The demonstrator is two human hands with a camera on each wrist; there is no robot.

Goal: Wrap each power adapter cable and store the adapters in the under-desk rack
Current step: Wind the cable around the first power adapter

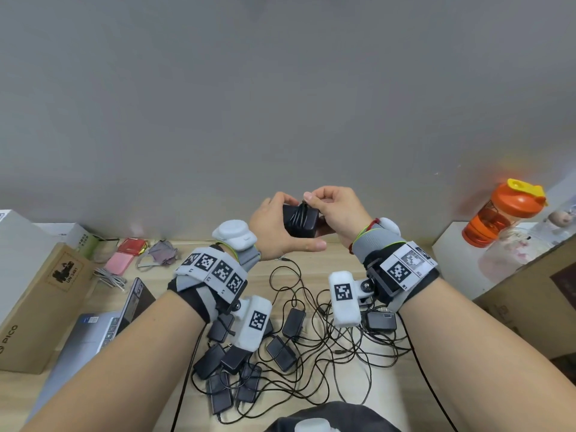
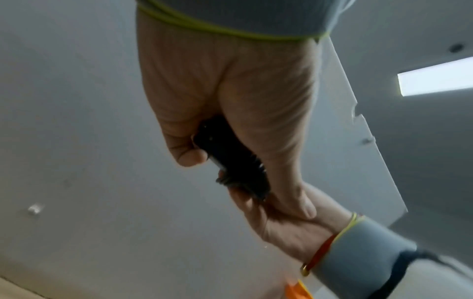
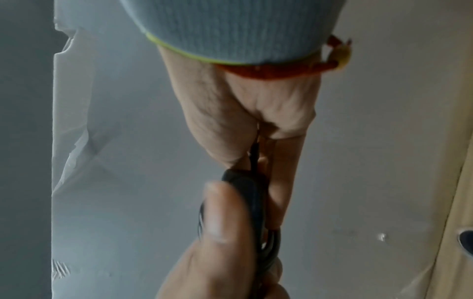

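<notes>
Head view: adapter point(image 1: 300, 222) between both hands' grip

We see a black adapter point(image 1: 300, 224) above the black tangle of cables point(image 1: 314, 335); right of it, an orange bottle point(image 1: 501, 213) with a yellow lid.

An office desk: wooden top point(image 1: 311, 254) with a laptop point(image 1: 103, 332), cardboard boxes point(image 1: 37, 307) and tangled adapters point(image 1: 280, 347)

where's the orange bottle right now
In the head view the orange bottle stands at the far right, upright on a white box against the wall, beside a clear jar, to the right of the raised right hand.
</notes>
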